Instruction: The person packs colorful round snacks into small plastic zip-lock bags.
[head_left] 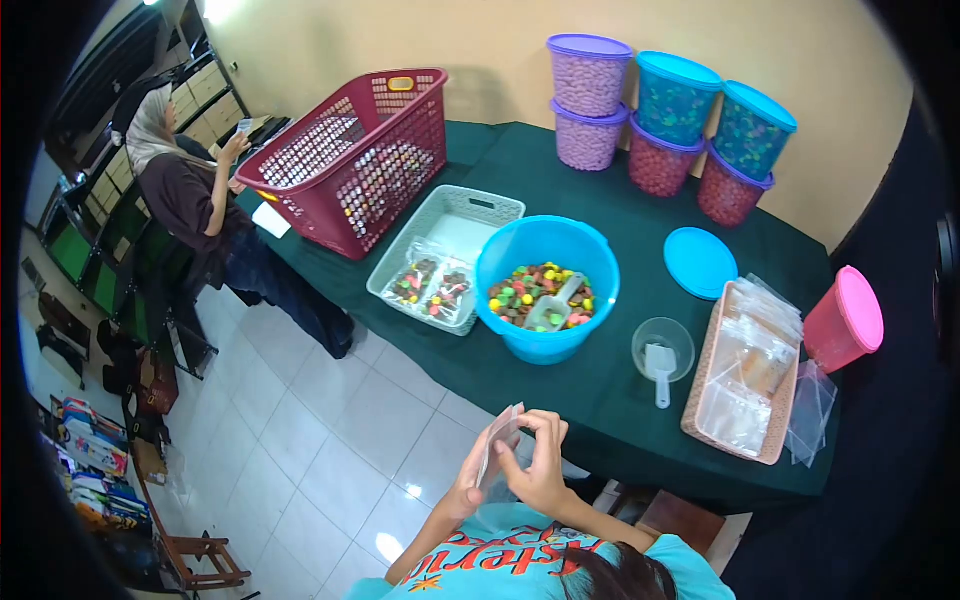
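In front of my chest, my left hand (pixel 464 488) grips a thin plastic pouch (pixel 500 437) from the left side. My right hand (pixel 538 462) has its thumb and fingers bent against the pouch's other side and upper edge. The pouch is seen nearly edge-on, so its contents cannot be made out. Ahead on the table stands a blue bucket (pixel 547 347) with brown, yellow, green and pink candies (pixel 520 290). A clear scoop (pixel 553 306) lies on the candies.
A grey-green basket (pixel 480 200) holds filled packets (pixel 430 287); behind it stands a maroon laundry basket (pixel 345 200). At right are a blue lid (pixel 700 262), a cup (pixel 650 335) with a white scoop (pixel 660 375), a pouch basket (pixel 692 425) and a pink tub (pixel 845 320). A co-worker (pixel 190 190) stands left.
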